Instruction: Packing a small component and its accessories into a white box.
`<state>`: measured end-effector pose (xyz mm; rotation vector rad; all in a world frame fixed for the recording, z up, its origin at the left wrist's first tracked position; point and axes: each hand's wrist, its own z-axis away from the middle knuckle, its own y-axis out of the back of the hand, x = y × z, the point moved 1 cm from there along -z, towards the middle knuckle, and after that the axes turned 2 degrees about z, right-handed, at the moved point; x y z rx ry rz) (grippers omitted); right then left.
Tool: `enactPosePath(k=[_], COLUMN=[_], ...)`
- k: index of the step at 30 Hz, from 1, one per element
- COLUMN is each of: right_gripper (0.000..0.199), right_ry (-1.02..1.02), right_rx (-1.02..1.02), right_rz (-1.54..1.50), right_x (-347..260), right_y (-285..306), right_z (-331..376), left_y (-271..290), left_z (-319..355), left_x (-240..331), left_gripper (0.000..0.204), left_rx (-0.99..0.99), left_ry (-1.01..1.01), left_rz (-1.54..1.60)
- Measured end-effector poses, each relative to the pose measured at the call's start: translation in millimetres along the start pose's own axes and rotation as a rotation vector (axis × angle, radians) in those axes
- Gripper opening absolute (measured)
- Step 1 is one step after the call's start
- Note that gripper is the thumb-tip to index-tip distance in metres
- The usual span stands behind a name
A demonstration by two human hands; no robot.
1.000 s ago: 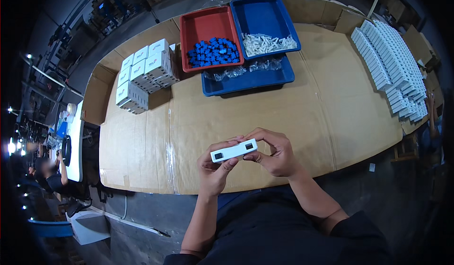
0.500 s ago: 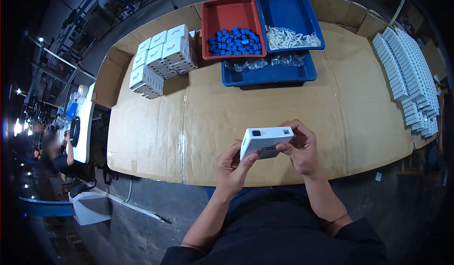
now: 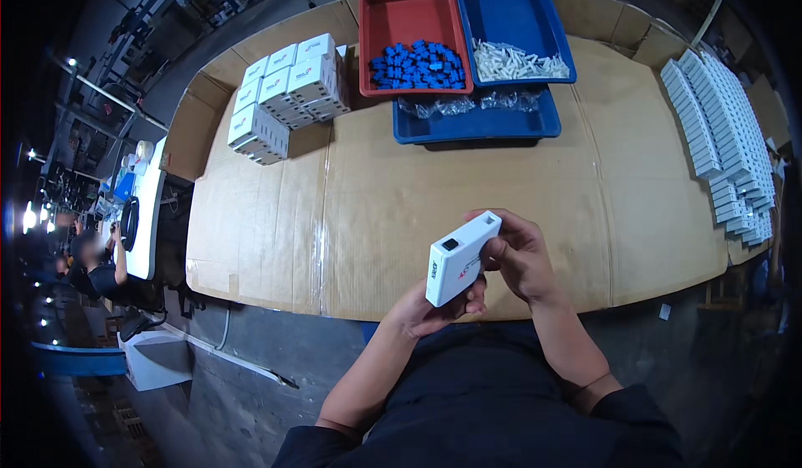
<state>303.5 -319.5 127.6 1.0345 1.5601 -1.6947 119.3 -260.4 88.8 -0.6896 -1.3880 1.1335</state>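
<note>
A flat white case (image 3: 461, 263) is held tilted above the near edge of the cardboard-covered table. Its narrow edge, facing up, carries a black square socket near one end and a small square opening near the other. My right hand (image 3: 526, 263) grips the case at its far right end, thumb on the printed broad face and fingers behind. Beneath the lower edge, my left hand (image 3: 436, 309) is closed around the case, with curled fingertips showing at its right; the case hides part of this hand.
Stacked white cases stand at back left (image 3: 288, 84) and far right (image 3: 727, 134). At the back, a red tray (image 3: 409, 17) holds blue parts (image 3: 418, 65); a blue tray (image 3: 510, 13) holds white parts (image 3: 518, 63). Another blue tray (image 3: 468, 130) contains clear plastic. A person (image 3: 104, 272) sits at left.
The case has turned from nearly level to steeply tilted, its right end swinging away from me. My left hand has shifted from its left end to underneath; the right still grips it.
</note>
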Motion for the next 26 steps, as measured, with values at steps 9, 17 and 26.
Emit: enactPosePath(k=[9,17,26], right_gripper=[0.044,0.094,0.106], right_ry=[0.075,0.164,0.187], right_rx=[0.209,0.328,0.064], right_rz=[0.021,0.596,0.857], right_x=[0.4,10.0,-10.6], right_y=[-0.2,13.0,60.0], right_z=[-9.7,-8.2,-5.1], left_y=[6.8,2.9,4.8], left_z=[-6.6,-50.1,-61.7], left_x=[9.5,16.5,-7.9], left_gripper=[0.036,0.04,0.075], left_rx=[0.275,0.598,0.386], left_ry=[-0.253,-0.692,-0.525], left_rz=[0.252,-0.596,-0.989])
